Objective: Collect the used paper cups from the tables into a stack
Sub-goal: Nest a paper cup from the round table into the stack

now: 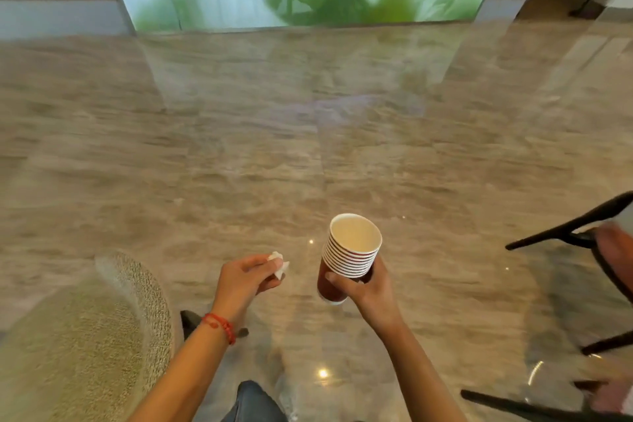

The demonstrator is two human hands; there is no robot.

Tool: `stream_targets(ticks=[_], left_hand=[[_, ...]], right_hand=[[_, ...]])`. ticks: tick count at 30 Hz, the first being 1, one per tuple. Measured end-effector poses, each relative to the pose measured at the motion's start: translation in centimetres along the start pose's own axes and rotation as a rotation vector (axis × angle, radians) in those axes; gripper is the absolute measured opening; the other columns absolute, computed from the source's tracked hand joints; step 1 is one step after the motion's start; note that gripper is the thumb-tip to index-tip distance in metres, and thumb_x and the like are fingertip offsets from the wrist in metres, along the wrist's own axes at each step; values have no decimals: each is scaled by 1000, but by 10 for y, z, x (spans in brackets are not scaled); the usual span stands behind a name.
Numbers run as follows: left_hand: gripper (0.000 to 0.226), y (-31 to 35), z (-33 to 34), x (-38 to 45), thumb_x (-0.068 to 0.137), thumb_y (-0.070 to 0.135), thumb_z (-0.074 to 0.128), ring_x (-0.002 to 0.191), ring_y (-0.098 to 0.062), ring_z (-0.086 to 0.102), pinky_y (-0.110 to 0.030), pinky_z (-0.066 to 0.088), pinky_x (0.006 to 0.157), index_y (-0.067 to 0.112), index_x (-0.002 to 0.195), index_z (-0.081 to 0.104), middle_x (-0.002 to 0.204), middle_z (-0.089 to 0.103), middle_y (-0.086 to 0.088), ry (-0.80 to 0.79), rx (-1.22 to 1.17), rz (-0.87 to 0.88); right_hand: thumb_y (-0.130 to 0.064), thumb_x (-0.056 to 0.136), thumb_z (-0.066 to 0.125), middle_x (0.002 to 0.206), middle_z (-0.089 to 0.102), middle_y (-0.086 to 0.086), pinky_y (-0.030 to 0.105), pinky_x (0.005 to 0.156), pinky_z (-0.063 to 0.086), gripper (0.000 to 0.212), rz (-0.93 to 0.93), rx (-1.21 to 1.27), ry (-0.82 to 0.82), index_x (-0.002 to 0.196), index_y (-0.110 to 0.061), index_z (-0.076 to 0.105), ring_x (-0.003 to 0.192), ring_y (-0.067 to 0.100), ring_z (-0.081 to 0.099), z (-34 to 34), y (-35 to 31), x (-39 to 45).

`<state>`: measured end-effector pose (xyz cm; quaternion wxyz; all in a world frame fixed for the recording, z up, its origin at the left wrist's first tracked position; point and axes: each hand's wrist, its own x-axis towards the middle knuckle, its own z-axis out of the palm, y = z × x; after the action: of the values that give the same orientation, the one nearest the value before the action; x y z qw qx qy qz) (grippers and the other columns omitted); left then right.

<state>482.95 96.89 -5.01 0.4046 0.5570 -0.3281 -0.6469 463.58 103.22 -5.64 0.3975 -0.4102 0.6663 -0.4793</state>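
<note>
The right hand (363, 288) has its fingers and thumb curled round a nested stack of red paper cups with white rims (349, 253), held upright above the glossy beige marble floor (308, 130). To its left, the left hand (245, 279) pinches what looks like a crumpled white tissue (279, 264) between curled fingers. A round woven beige seat (85, 336) sits near left; black chair legs (565, 229) stand right.

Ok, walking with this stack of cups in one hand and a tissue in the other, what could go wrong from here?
The right hand grips the stack of paper cups only near its lower part, and the stack leans, so the upper cups could slide off or drip leftovers onto the glossy floor. The left hand is taken up pinching a crumpled tissue, so it may be slow to steady the stack. Dark chair legs jut out on the right and could catch a foot.
</note>
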Motion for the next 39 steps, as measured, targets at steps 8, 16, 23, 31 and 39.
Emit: stream_targets(ticks=[8,16,23,31,39], left_hand=[[7,52,27,113,78,-1,67,64,-18,69,-18,56,56,3,83,69,81,70,-13,121,-58,7],[5,102,55,236,79,-1,67,60,-17,68,-20,57,58,3,78,70,68,71,-9,317,-148,46],[7,144,44,292,79,2,68,68,-19,70,-21,57,59,7,81,72,73,73,-9,508,-279,89],[5,177,-41,340,78,1,69,63,-19,70,-20,56,57,5,78,72,64,71,-9,760,-398,106],[7,230,-178,391,79,2,68,63,-19,68,-21,57,60,0,86,70,76,69,-15,955,-485,170]], right_hand=[[-16,65,85,109,63,-13,8,72,48,67,-23,-18,-130,122,-23,50,98,-4,60,20,-25,150],[-13,65,85,112,61,-13,9,74,49,69,-82,-32,-332,122,-25,48,98,-7,59,44,-52,329],[-24,64,85,114,61,-16,12,77,51,72,-143,-114,-592,125,-26,47,103,-3,59,100,-88,437],[-31,60,86,109,65,-22,11,74,50,73,-140,-116,-898,122,-37,48,102,-5,60,239,-115,494],[-45,53,84,113,60,-23,11,71,51,78,-197,-144,-1077,121,-42,45,102,-5,59,421,-163,525]])
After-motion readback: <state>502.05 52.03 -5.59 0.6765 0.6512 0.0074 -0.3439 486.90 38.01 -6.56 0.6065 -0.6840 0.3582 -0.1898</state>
